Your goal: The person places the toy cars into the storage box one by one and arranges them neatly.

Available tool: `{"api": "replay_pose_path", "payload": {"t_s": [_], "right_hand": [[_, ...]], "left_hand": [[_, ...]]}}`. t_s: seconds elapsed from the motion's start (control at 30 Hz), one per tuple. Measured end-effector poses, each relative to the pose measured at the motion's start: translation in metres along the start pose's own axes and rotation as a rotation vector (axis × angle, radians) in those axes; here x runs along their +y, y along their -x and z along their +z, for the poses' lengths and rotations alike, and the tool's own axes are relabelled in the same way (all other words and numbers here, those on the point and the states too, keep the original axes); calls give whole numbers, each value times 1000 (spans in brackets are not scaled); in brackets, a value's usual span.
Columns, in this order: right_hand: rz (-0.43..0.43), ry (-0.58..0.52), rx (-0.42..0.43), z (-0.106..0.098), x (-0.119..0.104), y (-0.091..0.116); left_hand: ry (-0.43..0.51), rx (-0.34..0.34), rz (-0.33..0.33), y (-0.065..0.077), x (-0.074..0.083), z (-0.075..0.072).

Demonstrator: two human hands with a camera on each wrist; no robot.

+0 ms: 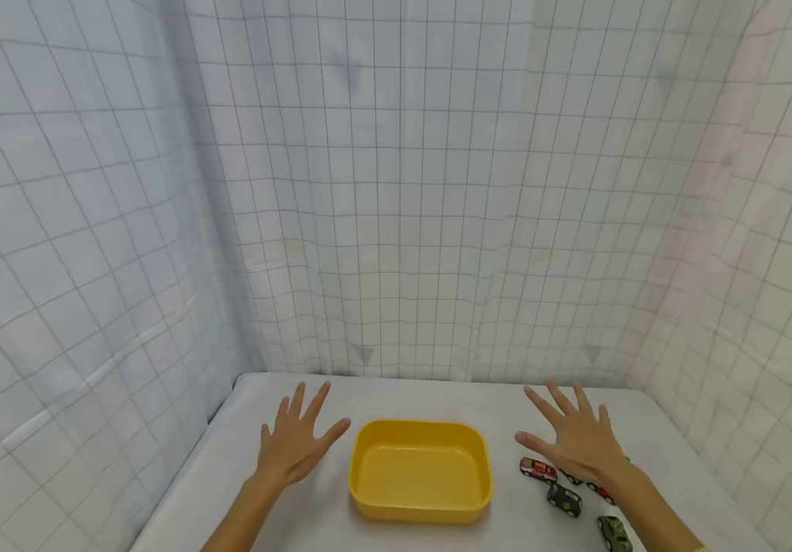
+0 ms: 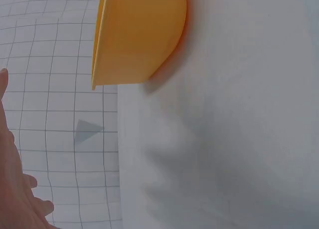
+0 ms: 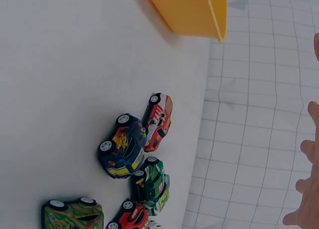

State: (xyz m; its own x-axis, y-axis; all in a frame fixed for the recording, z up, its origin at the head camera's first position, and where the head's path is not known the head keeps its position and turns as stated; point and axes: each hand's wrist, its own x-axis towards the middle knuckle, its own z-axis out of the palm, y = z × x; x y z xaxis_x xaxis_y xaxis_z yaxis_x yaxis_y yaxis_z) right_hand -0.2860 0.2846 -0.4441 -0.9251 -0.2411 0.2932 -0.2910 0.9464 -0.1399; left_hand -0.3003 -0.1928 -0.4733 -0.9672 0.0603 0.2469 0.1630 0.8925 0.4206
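Note:
A yellow rectangular tray point(image 1: 420, 515) stands on the white table between the two hands. My left hand point(image 1: 294, 445) hovers to its left, fingers spread, touching nothing. Over on the right, my right hand point(image 1: 580, 441) is held above a group of toy cars, its fingers also spread. Nearest to it lie a red and white toy car point(image 3: 158, 121), a dark blue one point(image 3: 123, 146) and a green one point(image 3: 151, 184). A red toy car point(image 3: 130, 216) and a camouflage-patterned one point(image 3: 73, 214) lie closer to the forearm. The right hand and forearm partly hide some cars in the head view.
White curtains with a dark grid point(image 1: 409, 230) enclose the table at the back and both sides. The white tabletop point(image 1: 340, 395) ends at the back curtain. Shadows of the left hand fall on the cloth beside the tray.

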Motion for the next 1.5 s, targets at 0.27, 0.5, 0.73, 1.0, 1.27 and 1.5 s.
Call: {"api": "replay_pose_path", "payload": {"t_s": [0.27, 0.5, 0.73, 1.0, 1.27, 1.5], "right_hand": [[-41, -140, 90, -3, 28, 19], [31, -356, 59, -3, 51, 44], [151, -369, 1, 1, 77, 72], [345, -477, -182, 15, 103, 97], [458, -453, -232, 34, 125, 113], [421, -323, -243, 49, 134, 114]], "left_hand": [[377, -70, 54, 16, 6, 17], [688, -176, -65, 32, 17, 32], [909, -252, -226, 36, 26, 49], [1148, -369, -274, 41, 24, 66], [1335, -403, -176, 47, 16, 76], [1388, -390, -190, 50, 18, 76]]}}
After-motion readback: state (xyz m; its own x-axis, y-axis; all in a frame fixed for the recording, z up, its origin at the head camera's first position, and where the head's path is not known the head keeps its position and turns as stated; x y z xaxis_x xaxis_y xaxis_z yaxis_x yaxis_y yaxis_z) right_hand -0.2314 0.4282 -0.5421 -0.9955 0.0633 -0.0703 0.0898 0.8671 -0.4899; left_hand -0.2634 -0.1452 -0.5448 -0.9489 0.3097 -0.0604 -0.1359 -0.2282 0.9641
